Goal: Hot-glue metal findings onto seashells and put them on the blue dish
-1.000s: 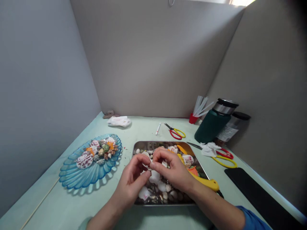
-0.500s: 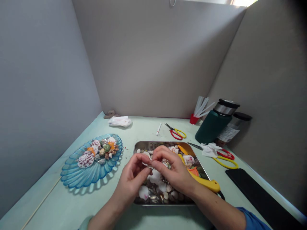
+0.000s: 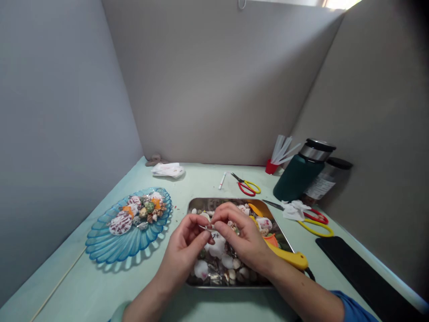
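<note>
Leaning over a pale green table [image 3: 197, 185] and spotting five containers, no kidding. Looking at one metal tray [image 3: 214, 202] down in front, packed with loose shells [image 3: 217, 248] (way too many to count), plus one orange piece [image 3: 271, 240] on the right and one yellow handle [image 3: 291, 258] lying across that edge. Seeing one blue plate [image 3: 132, 250] off to the left too, holding a heap of smaller patterned shells [image 3: 147, 208] with one big red-and-white shell [image 3: 120, 222] at the near end. Noticing one green bottle [image 3: 296, 176] at back right and one black-lidded jar [image 3: 321, 185] just behind it, but not managing to see inside either. Using two hands here, left hand [image 3: 187, 246] and right hand [image 3: 244, 235], both pinching with thumb and fingers over the tray. Counting two pairs of scissors [image 3: 247, 187] beyond and beside the tray, then one little red cup [image 3: 271, 167] stuffed with several white sticks [image 3: 280, 151]. Finally, gripping one small pale piece [image 3: 206, 228] right between both sets of fingertips, just above the shells, but not making out its full shape behind the fingers.
</note>
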Motion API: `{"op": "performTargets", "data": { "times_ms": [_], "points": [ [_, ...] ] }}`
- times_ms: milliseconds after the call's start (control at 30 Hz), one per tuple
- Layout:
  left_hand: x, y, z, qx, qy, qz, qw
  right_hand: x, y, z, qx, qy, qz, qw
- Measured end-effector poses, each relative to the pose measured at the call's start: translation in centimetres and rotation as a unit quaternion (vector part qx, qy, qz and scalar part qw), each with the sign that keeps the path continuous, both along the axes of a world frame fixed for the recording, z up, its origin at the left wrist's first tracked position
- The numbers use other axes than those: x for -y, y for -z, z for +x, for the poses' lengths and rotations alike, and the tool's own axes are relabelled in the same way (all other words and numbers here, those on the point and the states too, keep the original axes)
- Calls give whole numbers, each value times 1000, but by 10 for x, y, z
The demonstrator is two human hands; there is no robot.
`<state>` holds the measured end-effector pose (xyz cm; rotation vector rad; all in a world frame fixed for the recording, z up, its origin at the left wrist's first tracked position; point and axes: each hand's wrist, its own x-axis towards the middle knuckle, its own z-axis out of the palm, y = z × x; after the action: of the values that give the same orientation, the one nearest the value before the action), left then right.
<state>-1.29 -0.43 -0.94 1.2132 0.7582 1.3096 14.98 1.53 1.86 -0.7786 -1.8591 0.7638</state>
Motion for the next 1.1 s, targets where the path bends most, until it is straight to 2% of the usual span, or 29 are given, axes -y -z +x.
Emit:
{"op": "performTargets", "data": {
  "times_ms": [367, 467, 667, 767, 900, 1100],
  "points": [
    [-3, -5, 2, 94, 3, -56, 994, 0, 1, -3, 45, 25, 22, 998],
    [-2, -5, 3, 83, 7, -52, 995, 0, 1, -2, 39, 21, 25, 999],
    [-1, -2, 3, 31, -43, -36, 998, 1, 1, -2, 47, 24, 9, 999],
    [-1, -2, 4, -11, -59, -40, 997, 0, 6, -2, 85, 31, 45, 995],
    [-1, -4, 6, -23, -89, -44, 995, -2, 12, -3, 128, 41, 114, 984],
    [-1, -5, 8, -37, -103, -55, 992, -2, 11, -2, 119, 52, 126, 984]
  ]
}}
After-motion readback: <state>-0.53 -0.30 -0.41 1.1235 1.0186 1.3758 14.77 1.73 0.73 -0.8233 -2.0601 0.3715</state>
